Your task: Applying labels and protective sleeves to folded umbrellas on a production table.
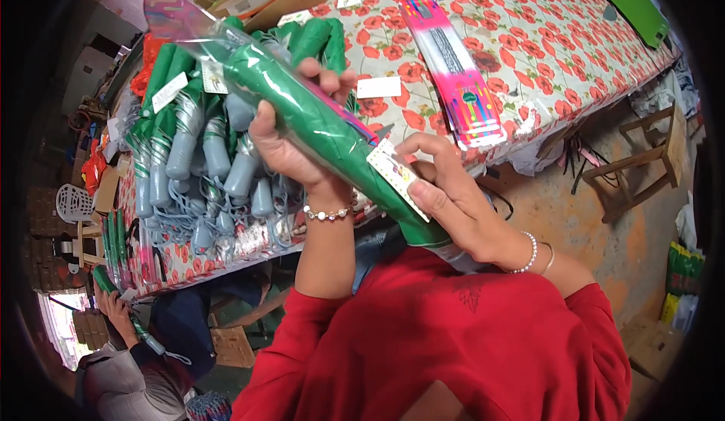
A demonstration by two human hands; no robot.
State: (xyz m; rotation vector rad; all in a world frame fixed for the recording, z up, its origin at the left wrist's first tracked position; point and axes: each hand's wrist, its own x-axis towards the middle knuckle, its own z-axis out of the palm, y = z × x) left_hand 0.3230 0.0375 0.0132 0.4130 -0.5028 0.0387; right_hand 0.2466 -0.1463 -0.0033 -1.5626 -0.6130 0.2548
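Note:
A folded green umbrella point(302, 115) in a clear plastic sleeve lies slantwise in front of my chest, its far end up to the left. My left hand point(291, 149) is closed round its middle from beneath, the thumb and fingertips showing on either side. Near the lower end my right hand point(464, 209) grips the umbrella, the thumb pressing on a white printed tag point(399, 175). The sleeve's loose pink-edged end point(177, 24) sticks out past the umbrella. Its handle is mostly hidden by my right hand.
Several green umbrellas with grey handles point(185, 145) lie heaped on the flowered tablecloth point(544, 36) at the left. Pink printed sleeves point(472, 100) and a white tag point(379, 87) lie further right. A wooden stool point(642, 160) stands at the right; another person's hand point(117, 315) holds an umbrella, lower left.

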